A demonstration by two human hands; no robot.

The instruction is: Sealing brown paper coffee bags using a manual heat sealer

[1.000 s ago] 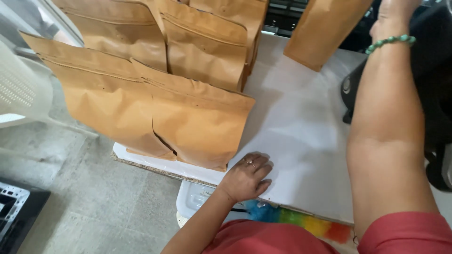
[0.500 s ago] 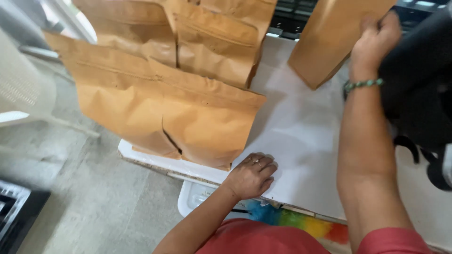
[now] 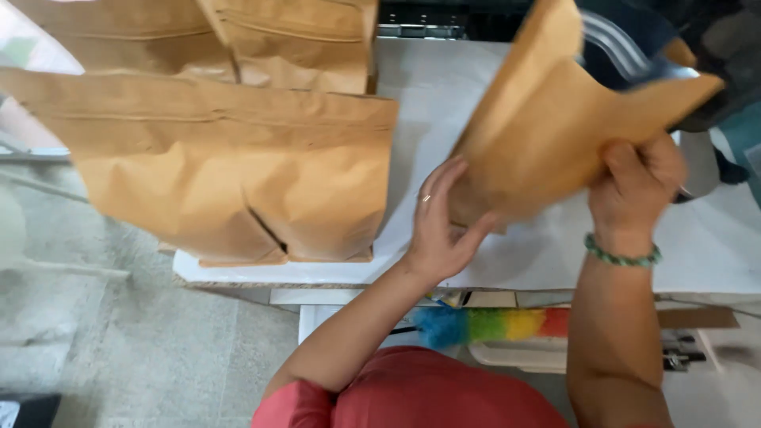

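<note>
A brown paper pouch (image 3: 555,119) is held tilted above the white table (image 3: 713,246). My right hand (image 3: 638,186), with a green bead bracelet on the wrist, grips the pouch's right side. My left hand (image 3: 440,226) presses against its lower left corner, fingers spread along the paper. Several more brown pouches (image 3: 238,174) stand upright on the left part of the table, the nearest ones side by side at the front edge.
A rainbow-coloured feather duster (image 3: 491,325) lies on a shelf under the table's front edge. A clear plastic sheet and dark items (image 3: 713,47) sit at the far right. Grey floor (image 3: 95,341) spreads to the left. My red shirt (image 3: 428,392) fills the bottom.
My right hand brought the brown pouch down and toward me from the far right. My left hand lifted off the table's front edge and moved up to the pouch.
</note>
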